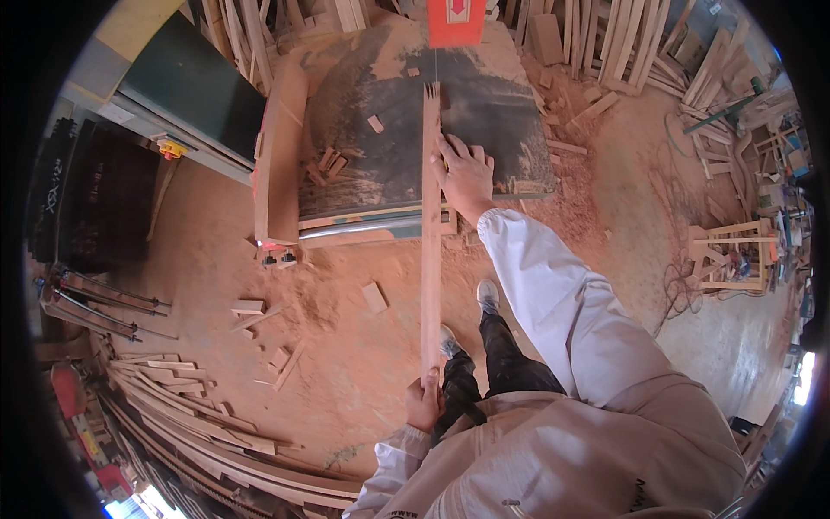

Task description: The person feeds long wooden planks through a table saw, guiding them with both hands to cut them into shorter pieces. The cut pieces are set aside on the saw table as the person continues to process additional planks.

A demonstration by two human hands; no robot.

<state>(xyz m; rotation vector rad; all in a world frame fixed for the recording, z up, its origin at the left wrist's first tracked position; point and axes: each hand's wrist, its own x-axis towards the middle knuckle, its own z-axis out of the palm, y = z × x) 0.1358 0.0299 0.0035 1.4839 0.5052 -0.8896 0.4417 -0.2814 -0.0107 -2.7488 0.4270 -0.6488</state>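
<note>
Long plank on saw table, both hands on it.

Dark saw table [484, 104] far centre, dusty, w/ small offcuts [328, 164] at left. Long wood strip [430, 225] running near-to-far across table edge, far end by blade under red guard [456, 22]. Right hand [467, 173] flat, fingers spread, pressing strip's right side on table. Left hand [424, 400] near, fingers closed around strip's near end.

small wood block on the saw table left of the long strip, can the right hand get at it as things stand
Probably yes. The right hand lies flat on the saw table beside the long strip; the small wood block sits just across that strip, nothing else between.
</note>
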